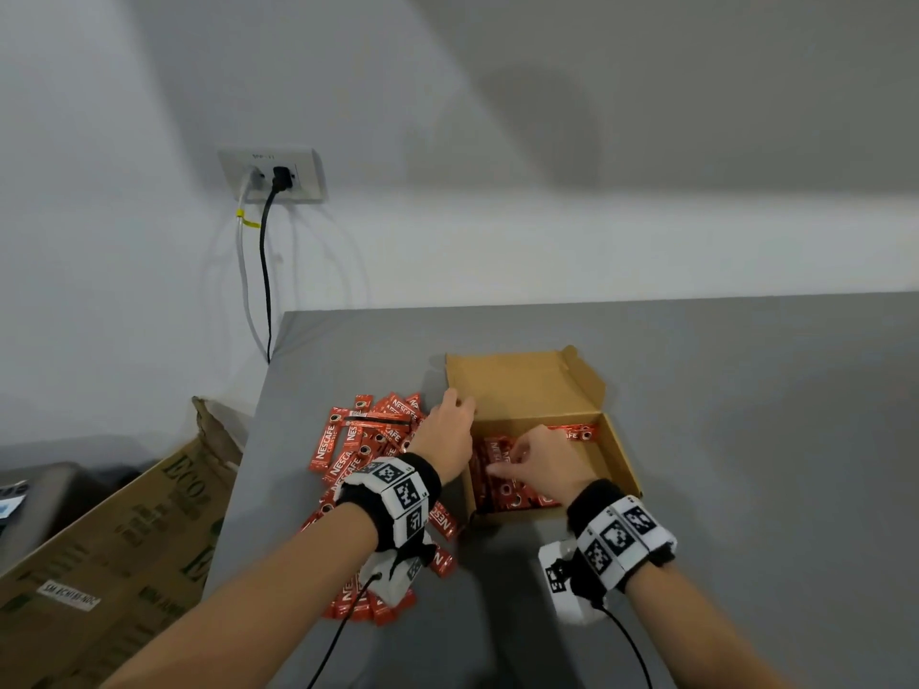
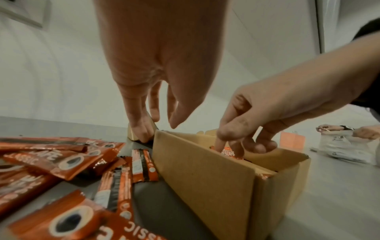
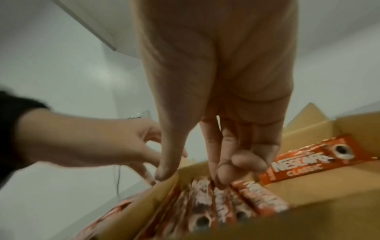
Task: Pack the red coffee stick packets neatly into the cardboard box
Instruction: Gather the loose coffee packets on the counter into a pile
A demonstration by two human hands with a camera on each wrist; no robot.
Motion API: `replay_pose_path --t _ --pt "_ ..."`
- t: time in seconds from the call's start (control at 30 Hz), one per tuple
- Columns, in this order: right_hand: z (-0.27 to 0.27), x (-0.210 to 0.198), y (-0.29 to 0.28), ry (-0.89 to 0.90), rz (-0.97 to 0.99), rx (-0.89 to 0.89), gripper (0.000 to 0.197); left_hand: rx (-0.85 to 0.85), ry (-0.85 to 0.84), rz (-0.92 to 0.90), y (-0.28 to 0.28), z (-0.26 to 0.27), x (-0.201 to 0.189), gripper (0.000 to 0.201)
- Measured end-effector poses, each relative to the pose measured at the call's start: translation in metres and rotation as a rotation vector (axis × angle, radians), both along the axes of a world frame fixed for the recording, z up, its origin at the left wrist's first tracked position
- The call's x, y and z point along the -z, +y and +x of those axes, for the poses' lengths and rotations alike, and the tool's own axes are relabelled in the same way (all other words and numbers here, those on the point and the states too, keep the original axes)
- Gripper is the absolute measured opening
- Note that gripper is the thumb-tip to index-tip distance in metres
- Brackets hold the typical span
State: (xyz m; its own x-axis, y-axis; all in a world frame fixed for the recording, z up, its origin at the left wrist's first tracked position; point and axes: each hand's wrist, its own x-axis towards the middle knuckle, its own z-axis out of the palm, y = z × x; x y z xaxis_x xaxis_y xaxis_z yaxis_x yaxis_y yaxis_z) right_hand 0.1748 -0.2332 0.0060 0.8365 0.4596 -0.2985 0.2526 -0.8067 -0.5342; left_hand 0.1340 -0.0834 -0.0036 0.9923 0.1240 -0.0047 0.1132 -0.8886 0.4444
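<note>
The right hand (image 3: pixel 218 100) reaches down into the open brown cardboard box (image 3: pixel 304 199), its fingers (image 3: pixel 221 175) touching a row of red coffee stick packets (image 3: pixel 261 198) lying side by side. One more red packet (image 3: pixel 312 164) lies crosswise farther right. The left hand (image 3: pixel 98 142) hovers at the box's left wall.

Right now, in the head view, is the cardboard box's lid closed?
No, the box stands open with its lid folded back toward the wall, and red packets lie inside under the right hand.

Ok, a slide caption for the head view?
Right hand arranging red coffee stick packets in the brown cardboard box; left hand at its corner.
</note>
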Motion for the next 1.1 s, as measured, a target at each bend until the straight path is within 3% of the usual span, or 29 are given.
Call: replay_pose_path --t 0.07,0.2,0.37,0.5,0.57,0.67,0.8,0.93,1.1 --pt "0.01 -0.003 -0.017 -0.021 0.024 0.081 0.027 0.001 -0.052 0.009 0.004 -0.002 -0.001 0.03" --pt "0.025 -0.002 -0.049 -0.075 -0.138 0.126 0.008 -0.074 -0.117 0.05 0.021 -0.009 -0.004 0.02" --pt "0.016 0.0 -0.048 -0.158 -0.021 0.171 0.008 -0.244 0.131 0.179 0.066 -0.022 -0.008 0.03" --pt "-0.01 -0.016 -0.01 -0.229 0.118 -0.011 0.017 -0.342 0.256 0.322 0.088 -0.029 -0.008 0.036" --pt "-0.027 -0.024 0.014 -0.233 0.192 -0.112 0.02 -0.448 0.309 0.26 0.097 -0.032 -0.003 0.043" --pt "-0.05 -0.023 0.051 -0.215 0.198 -0.268 0.019 -0.485 0.385 0.13 0.103 -0.037 0.011 0.069" --pt "-0.059 -0.011 0.08 -0.156 0.062 -0.354 0.027 -0.464 0.327 0.073 0.098 -0.039 0.02 0.071" --pt "-0.044 -0.001 0.1 -0.186 0.021 -0.276 0.042 -0.425 0.299 -0.016 0.095 -0.037 0.019 0.063" --pt "-0.031 0.01 0.131 -0.136 -0.08 -0.246 0.084 -0.484 0.358 0.049 0.107 -0.042 0.009 0.068"
